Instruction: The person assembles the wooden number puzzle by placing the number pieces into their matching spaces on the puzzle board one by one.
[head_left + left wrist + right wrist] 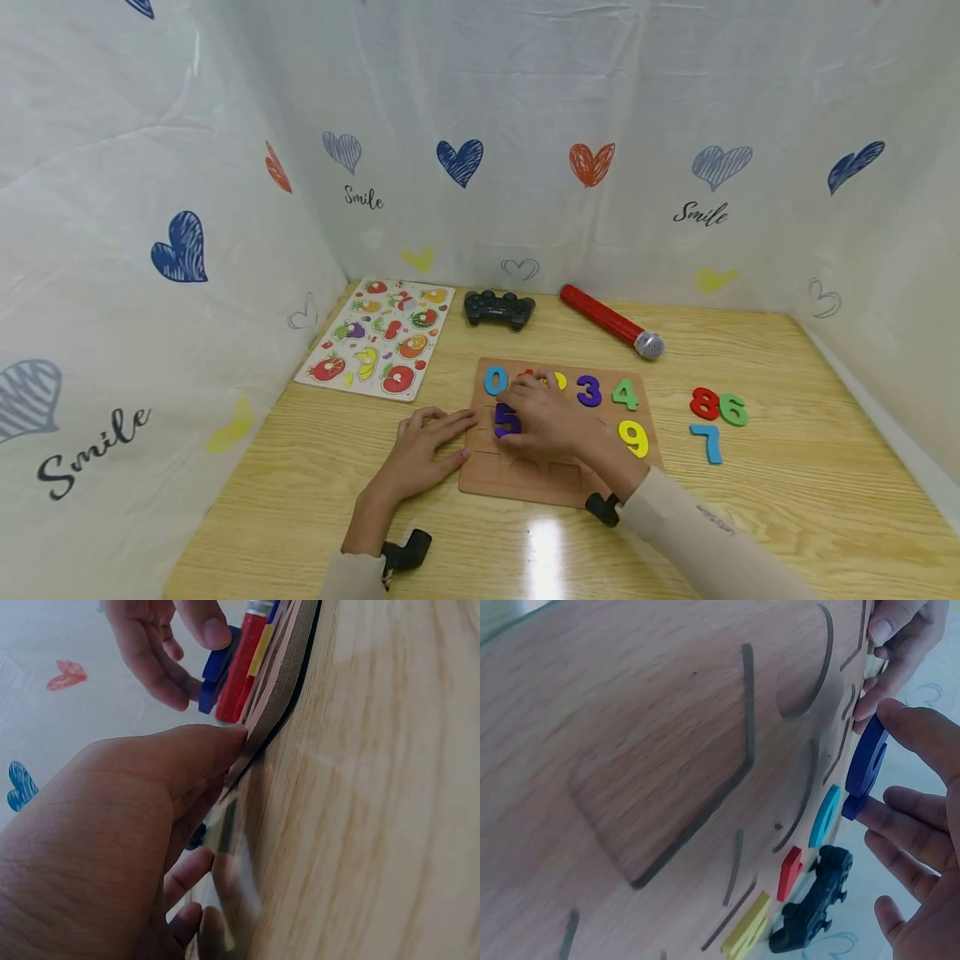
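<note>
A purple number 5 (507,419) is pinched between the thumb and fingers of my right hand (547,421). In the right wrist view the 5 (866,761) stands tilted on edge, close over the wooden number board (517,490). My left hand (425,450) lies at the board's left edge, its thumb and fingertips touching that edge, fingers loosely extended. On the board sit a blue 0 (496,380), a purple 3 (589,391), a green 4 (626,394) and a yellow 9 (633,438). My right hand partly hides a red 1 and a yellow 2.
Right of the board lie a red 8 (704,403), a green 6 (733,409) and a blue 7 (707,443). Behind it are a black game controller (499,309) and a red microphone (611,321). A fruit puzzle board (358,379) lies at the back left.
</note>
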A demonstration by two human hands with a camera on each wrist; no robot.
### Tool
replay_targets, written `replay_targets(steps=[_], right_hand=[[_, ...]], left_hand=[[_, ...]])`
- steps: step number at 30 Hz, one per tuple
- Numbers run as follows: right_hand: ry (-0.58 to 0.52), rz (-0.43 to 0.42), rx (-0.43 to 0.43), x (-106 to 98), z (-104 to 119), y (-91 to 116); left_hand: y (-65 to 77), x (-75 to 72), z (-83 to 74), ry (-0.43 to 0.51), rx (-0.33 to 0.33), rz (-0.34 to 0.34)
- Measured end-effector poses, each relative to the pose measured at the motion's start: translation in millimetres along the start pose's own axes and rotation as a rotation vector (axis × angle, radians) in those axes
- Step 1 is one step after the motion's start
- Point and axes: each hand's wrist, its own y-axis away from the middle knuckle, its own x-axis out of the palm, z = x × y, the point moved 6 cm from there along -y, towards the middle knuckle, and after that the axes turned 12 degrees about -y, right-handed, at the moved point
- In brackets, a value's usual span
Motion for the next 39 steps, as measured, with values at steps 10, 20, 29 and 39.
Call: replay_targets(steps=[10,20,29,39], right_hand=[[0.022,0.004,0.022,9.5,0.3,-8.6],[0.03,0.03,0.052,17.9,-1.1,-12.7],[0.045,-0.051,0.049,19.9,-2.4,-15.8],[0.096,-0.078,0.069,24.6,1.2,-18.9]], left_hand=[[-0.5,-0.2,-2.6,0.004,0.008,0.0],[-2.8,-0.8,-5.8,0.008,0.012,0.013],[-3.5,-3.6,-5.9,-0.008,0.018,0.006],[-0.6,-3.7,-3.7,0.007,0.006,0.003]])
